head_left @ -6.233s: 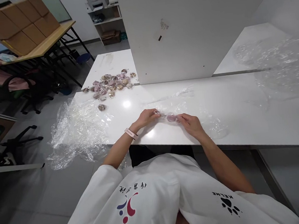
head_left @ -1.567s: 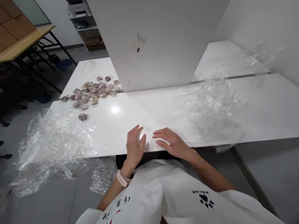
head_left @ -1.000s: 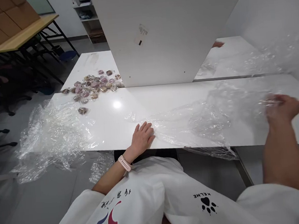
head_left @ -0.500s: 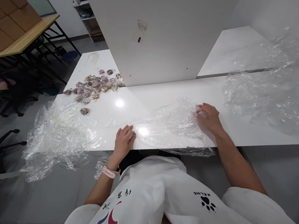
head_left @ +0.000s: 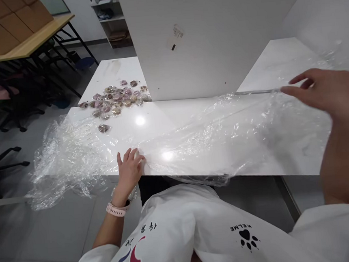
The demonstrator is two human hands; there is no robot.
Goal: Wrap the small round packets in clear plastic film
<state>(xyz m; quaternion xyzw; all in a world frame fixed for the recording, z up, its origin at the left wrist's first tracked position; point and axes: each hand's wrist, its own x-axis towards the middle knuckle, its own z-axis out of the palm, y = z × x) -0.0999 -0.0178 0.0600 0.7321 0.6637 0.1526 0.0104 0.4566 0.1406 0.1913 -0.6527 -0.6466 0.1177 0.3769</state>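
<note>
My left hand rests at the near edge of the white table, fingers spread, its thumb against the end of a clear plastic film. That film lies crumpled and thin across the table towards the right. Over its far right part, my right hand is raised palm down, with a gap visible between thumb and forefinger. Film lies close to the thumb tip; whether it touches is unclear. Left of my left hand, a heap of crumpled clear film hangs over the table's edge.
Several small wrapped pieces, brown and purplish, lie at the table's back left, and a single wrapped piece sits nearer. A tall white panel with a label stands behind the white table. Office chairs and a wooden-topped table are left.
My right hand has moved far right and up from the film's middle. Film now spans the formerly bare stretch at right. My left hand has slid slightly left, its fingers spreading.
</note>
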